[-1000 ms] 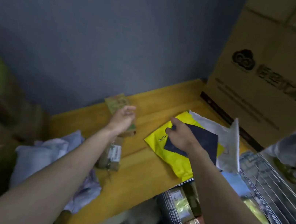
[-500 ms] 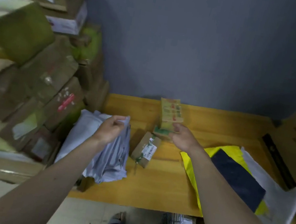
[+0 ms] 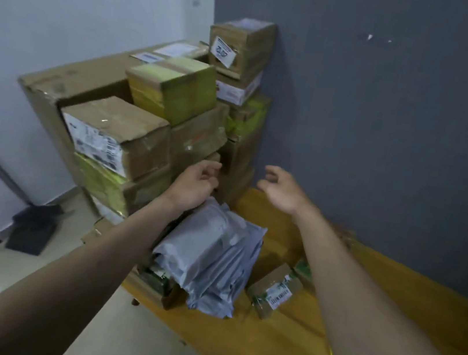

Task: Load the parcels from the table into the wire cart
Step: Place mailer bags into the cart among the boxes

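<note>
Both my hands are empty: my left hand [image 3: 195,185] loosely curled, my right hand [image 3: 282,192] half open, reaching toward the stacked boxes [image 3: 150,122] beside the table [image 3: 262,348]. On the table I count one heap of grey mailer bags [image 3: 211,262], probably soft, light and slippery, best pinched at the folded edge, and one small taped box [image 3: 275,290], likely stiff, gripped across its sides.

Grey poly parcels [image 3: 215,253] and small labelled box [image 3: 275,290] lie on table [image 3: 276,351].
</note>
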